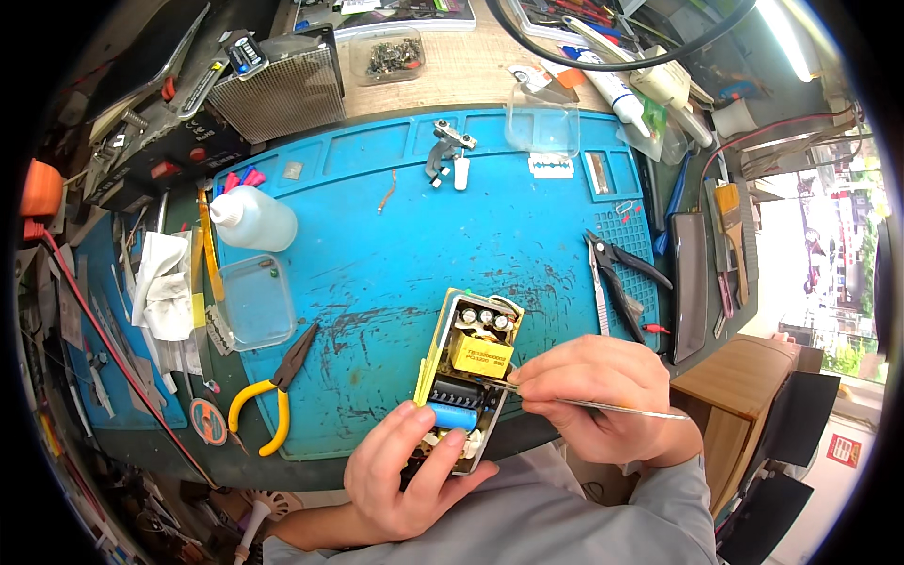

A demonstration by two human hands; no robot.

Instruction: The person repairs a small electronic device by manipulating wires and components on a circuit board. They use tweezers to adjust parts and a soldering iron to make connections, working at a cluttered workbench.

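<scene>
- Lower centre of the frame: left hand (405, 471) grips the small circuit board (466, 377) over the blue mat (395, 235).
- Right hand (598, 391) pinches metal tweezers (603, 405), tips at the board's middle beside the yellow transformer (480, 356).
- Step in hand looks like probing a component; any next move calls for a steady board and fine tip control.

A blue work mat (395, 235) covers the bench. Just left of the gripped board lie yellow-handled pliers (268, 395); farther left, a clear plastic tray (254, 301) and a white squeeze bottle (252, 218). Right of the grip rest black cutters (623, 273). Well beyond it sits a small metal bracket (447, 151).
</scene>
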